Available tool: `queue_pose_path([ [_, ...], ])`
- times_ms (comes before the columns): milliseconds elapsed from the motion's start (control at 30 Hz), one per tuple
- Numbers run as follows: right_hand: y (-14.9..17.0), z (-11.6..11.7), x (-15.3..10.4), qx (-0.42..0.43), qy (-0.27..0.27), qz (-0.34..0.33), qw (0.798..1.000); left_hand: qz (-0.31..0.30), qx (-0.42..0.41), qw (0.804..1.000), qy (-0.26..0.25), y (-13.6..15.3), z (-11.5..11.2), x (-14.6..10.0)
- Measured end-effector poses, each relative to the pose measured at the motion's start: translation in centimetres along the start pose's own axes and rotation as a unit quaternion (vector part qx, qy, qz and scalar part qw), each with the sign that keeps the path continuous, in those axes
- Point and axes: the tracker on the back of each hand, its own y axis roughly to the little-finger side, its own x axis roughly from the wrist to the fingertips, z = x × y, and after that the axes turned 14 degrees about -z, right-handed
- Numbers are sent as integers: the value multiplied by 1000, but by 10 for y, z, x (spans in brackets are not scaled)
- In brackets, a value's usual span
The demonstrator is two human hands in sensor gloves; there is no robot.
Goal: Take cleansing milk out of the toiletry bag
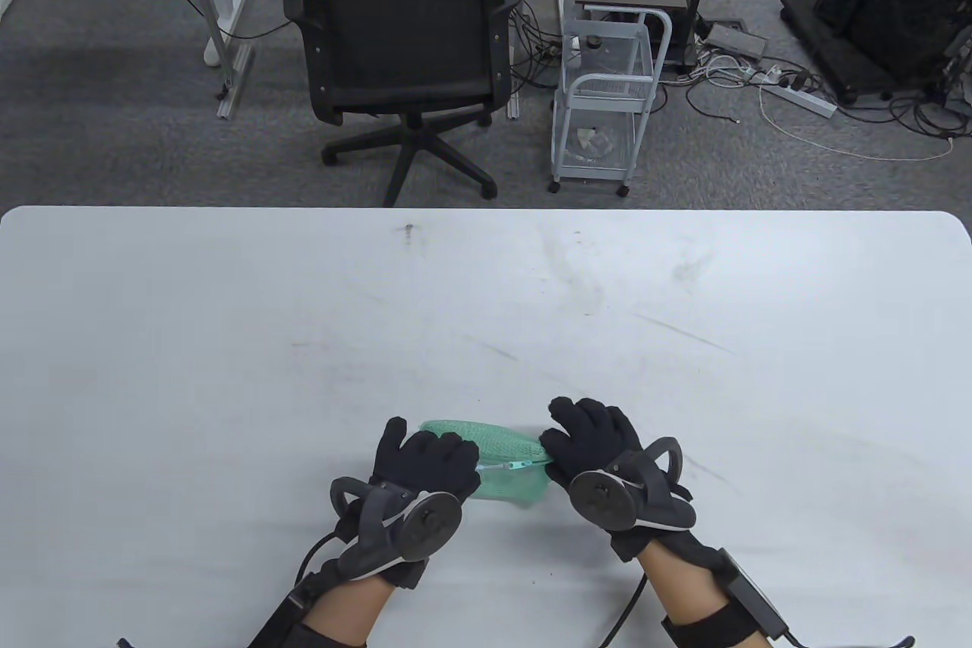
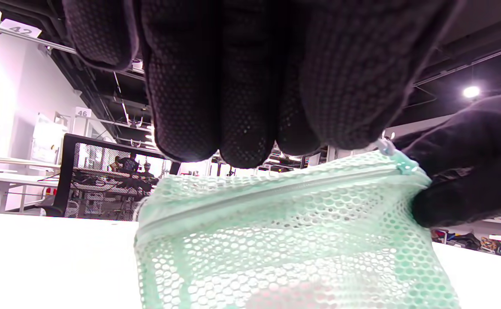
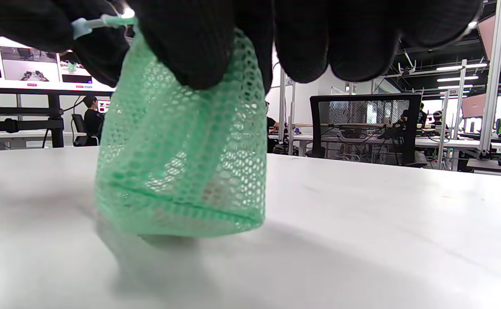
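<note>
A green mesh toiletry bag (image 1: 505, 485) stands on the white table (image 1: 486, 314) near its front edge, between my two hands. My right hand (image 1: 558, 443) grips the bag's right end at the top; its fingers (image 3: 190, 47) press into the mesh (image 3: 182, 163). My left hand (image 1: 467, 462) is at the bag's left end and pinches the pale zipper pull (image 1: 510, 466), which also shows in the right wrist view (image 3: 98, 20). The zipper (image 2: 276, 189) looks closed. A pinkish shape (image 2: 293, 296) shows faintly through the mesh; the cleansing milk itself is not visible.
A black office chair (image 1: 402, 48) and a white wire cart (image 1: 607, 101) stand on the floor beyond the table's far edge. Cables and a power strip (image 1: 797, 97) lie at the back right.
</note>
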Motion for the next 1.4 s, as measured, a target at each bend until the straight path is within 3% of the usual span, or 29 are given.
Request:
queue_pose_path([
  [433,20,3,-6,52,-11,27,998,16,3,1000,6,9,0,0],
  [1400,39,4,-13,67,-26,64,995,74,9,997,35,42,-8,-1],
])
